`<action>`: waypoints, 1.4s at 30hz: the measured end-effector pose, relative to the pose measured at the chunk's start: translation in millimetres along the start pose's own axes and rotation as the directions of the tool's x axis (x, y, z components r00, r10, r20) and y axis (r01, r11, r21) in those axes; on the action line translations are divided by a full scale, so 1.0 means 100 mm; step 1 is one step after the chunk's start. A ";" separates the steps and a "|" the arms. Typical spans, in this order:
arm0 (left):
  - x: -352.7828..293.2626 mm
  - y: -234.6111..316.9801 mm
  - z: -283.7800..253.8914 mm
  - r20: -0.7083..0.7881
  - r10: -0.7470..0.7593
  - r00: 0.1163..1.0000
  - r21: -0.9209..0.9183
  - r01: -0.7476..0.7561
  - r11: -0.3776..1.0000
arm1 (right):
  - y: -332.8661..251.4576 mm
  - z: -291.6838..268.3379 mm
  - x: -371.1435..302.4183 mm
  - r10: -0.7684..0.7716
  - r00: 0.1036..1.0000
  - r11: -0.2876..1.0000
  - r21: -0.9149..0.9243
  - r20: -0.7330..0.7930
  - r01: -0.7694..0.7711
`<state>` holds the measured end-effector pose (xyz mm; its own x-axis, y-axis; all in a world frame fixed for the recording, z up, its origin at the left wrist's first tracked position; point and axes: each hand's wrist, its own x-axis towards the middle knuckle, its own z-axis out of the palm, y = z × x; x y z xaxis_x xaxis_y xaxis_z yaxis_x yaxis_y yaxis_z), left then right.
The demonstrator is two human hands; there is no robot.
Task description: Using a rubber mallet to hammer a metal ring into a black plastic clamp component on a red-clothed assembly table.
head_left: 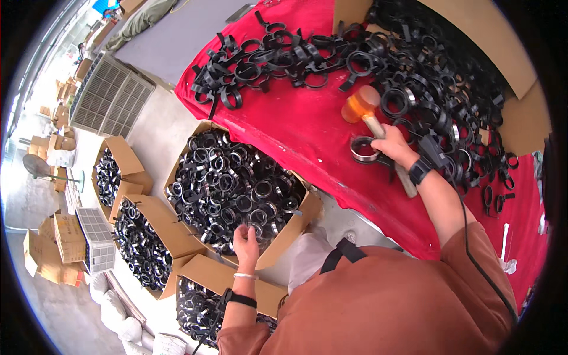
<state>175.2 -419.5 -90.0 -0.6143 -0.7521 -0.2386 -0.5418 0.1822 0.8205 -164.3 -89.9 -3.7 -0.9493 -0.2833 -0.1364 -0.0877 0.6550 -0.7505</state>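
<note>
My right hand (395, 145) is closed around the wooden handle of a mallet (361, 105) with an amber-orange head, held over the red-covered table. Just beside its fingers, a black ring with a silver metal band (363, 150) rests on the red cloth. Above a large cardboard box (278, 248) full of black rings, my left hand (245, 244) is raised with thumb and fingers apart and nothing gripped. Close past its fingertips, a somewhat blurred ring (258, 218) shows at the near side of the heap (219, 171).
Black ring parts (284, 56) with short handles cover the table's far side, spilling from a carton (491, 41) at the far right. More filled cartons (151, 228) stand to the left. A dark cable runs along my right arm. A grey grille unit (112, 97) stands far left.
</note>
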 end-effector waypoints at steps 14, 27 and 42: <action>2.87 1.86 0.14 -0.340 0.603 0.722 0.045 -0.628 0.777 | -0.21 -0.07 0.02 0.173 0.975 0.985 -0.025 0.141 -0.171; 4.08 2.50 0.38 -0.023 0.634 0.773 -0.288 -0.613 0.736 | -0.35 -0.08 0.06 0.344 0.927 0.938 -0.001 0.147 -0.348; 3.15 2.96 1.76 -0.041 0.712 0.701 -0.324 -0.683 0.654 | -0.24 -0.13 0.03 0.256 0.960 0.967 -0.045 0.111 -0.253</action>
<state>-279.2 -490.9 -14.0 -0.7928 -0.4239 0.4380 0.2512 0.4275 0.8684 -169.2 -97.1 21.9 -0.9006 -0.1819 -0.3948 0.1413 0.7364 -0.6616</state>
